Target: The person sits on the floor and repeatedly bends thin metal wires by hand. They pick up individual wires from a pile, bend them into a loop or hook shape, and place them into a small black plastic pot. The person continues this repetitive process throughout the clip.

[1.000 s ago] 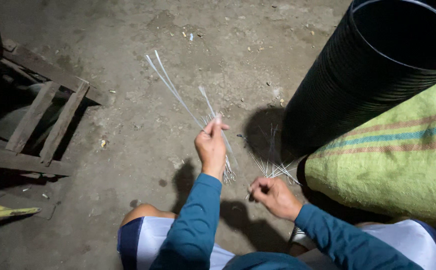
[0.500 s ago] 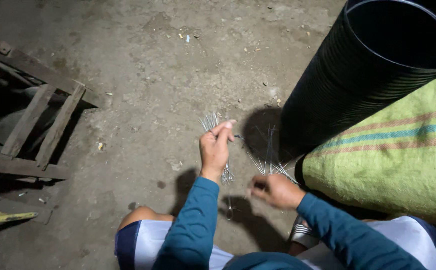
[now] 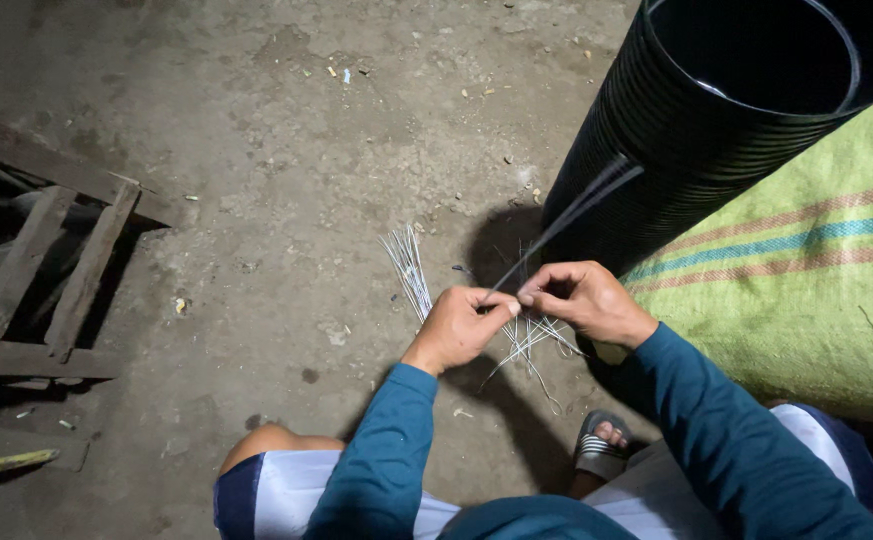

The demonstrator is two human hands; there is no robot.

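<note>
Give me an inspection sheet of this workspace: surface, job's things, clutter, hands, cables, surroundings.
Surface: bare concrete floor, dusty and stained.
Job's things: thin pale strips fanned on the floor beside the hands; a further bunch under them; one strip, blurred, rising toward the black drum.
Clutter: small debris and chips scattered on the floor.
Hands: left hand and right hand close together, both pinching strips.
Cables: nothing seen.
Surroundings: black ribbed drum, open-topped; green woven sack with coloured stripes; wooden frame at left; a sandalled foot below.
</note>
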